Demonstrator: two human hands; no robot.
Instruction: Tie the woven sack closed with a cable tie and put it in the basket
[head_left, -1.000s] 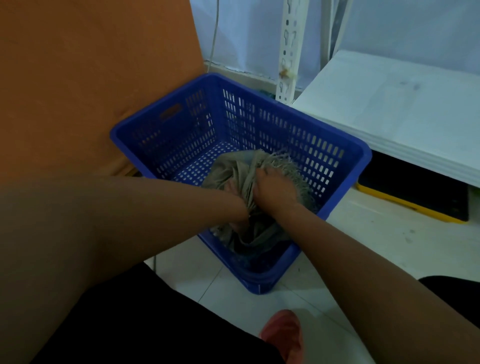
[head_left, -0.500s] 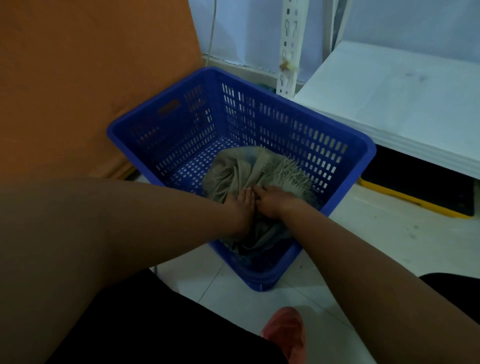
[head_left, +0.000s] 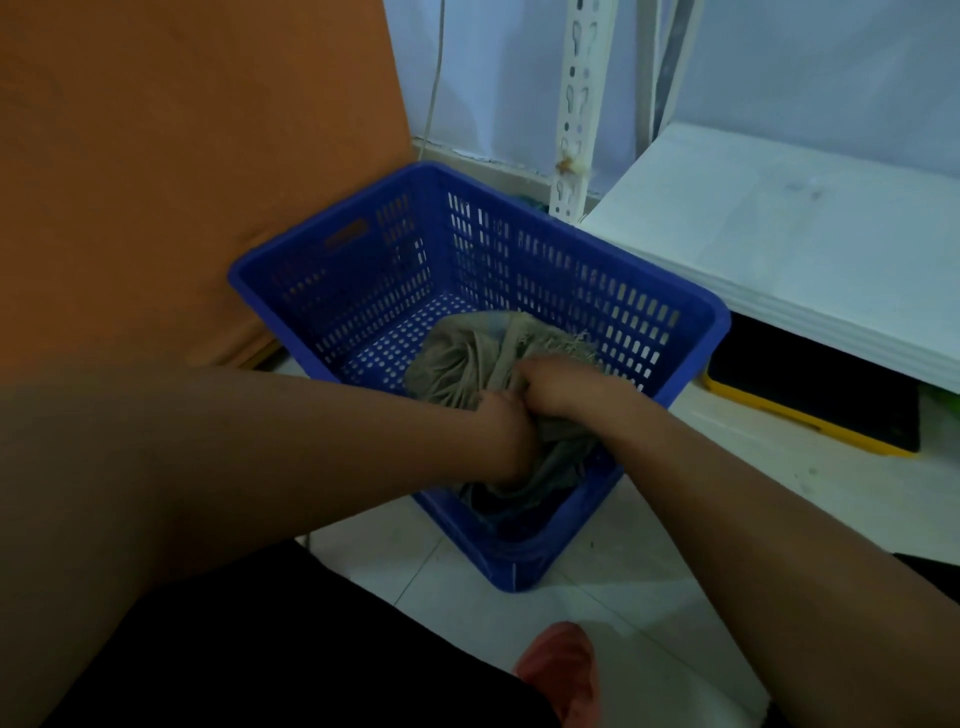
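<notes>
A grey-brown woven sack (head_left: 457, 358) with a frayed top edge lies bunched inside the blue perforated plastic basket (head_left: 519, 249) on the tiled floor. Both my hands reach down into the basket. My left hand (head_left: 501, 426) is closed on the sack's near folds. My right hand (head_left: 556, 382) is closed on the cloth just below the frayed mouth. The two hands touch each other. No cable tie is visible; the hands cover the gathered neck.
An orange panel (head_left: 182, 171) leans behind the basket at left. A white shelf board (head_left: 810, 244) sits at right, with a black and yellow tray (head_left: 821, 410) beneath it. A slotted white post (head_left: 574, 104) stands behind. A pink shoe (head_left: 561, 670) rests on the floor near me.
The hands went flat and low on the sack half a second ago and have closed into fists on the cloth again. The sack has stayed in the basket.
</notes>
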